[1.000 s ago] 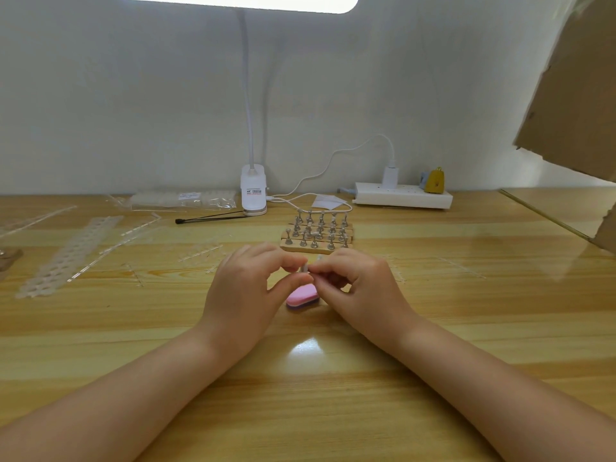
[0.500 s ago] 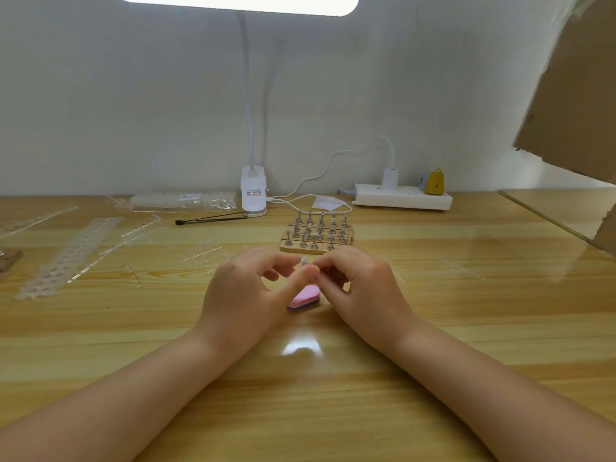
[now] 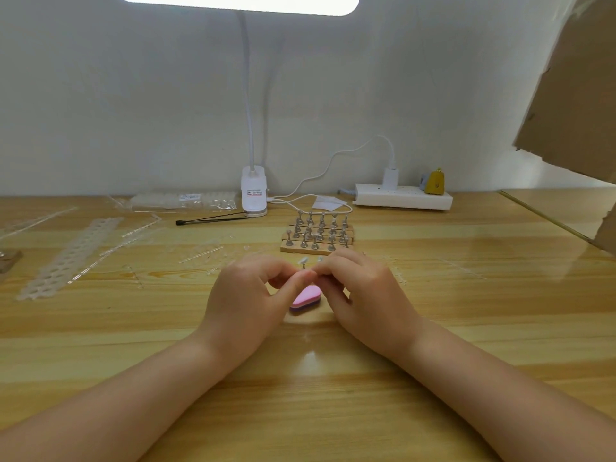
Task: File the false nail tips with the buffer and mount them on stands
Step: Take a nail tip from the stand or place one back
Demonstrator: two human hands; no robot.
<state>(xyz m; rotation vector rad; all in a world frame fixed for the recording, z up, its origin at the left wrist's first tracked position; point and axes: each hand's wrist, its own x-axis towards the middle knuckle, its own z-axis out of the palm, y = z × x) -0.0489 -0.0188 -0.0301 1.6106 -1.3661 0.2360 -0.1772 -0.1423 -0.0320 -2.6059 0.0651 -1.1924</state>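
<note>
On the wooden worktop [image 3: 466,295], a white clip lamp [image 3: 254,195] stands at the back wall, its cable [image 3: 313,181] running to a white power strip [image 3: 403,196] bearing a yellow plug [image 3: 436,183], with brown cardboard [image 3: 573,95] at the right edge.

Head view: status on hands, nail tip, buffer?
Left hand and right hand pinching stand with nail tip. Pink buffer lying on table, unheld. Nothing obstructing.
</note>
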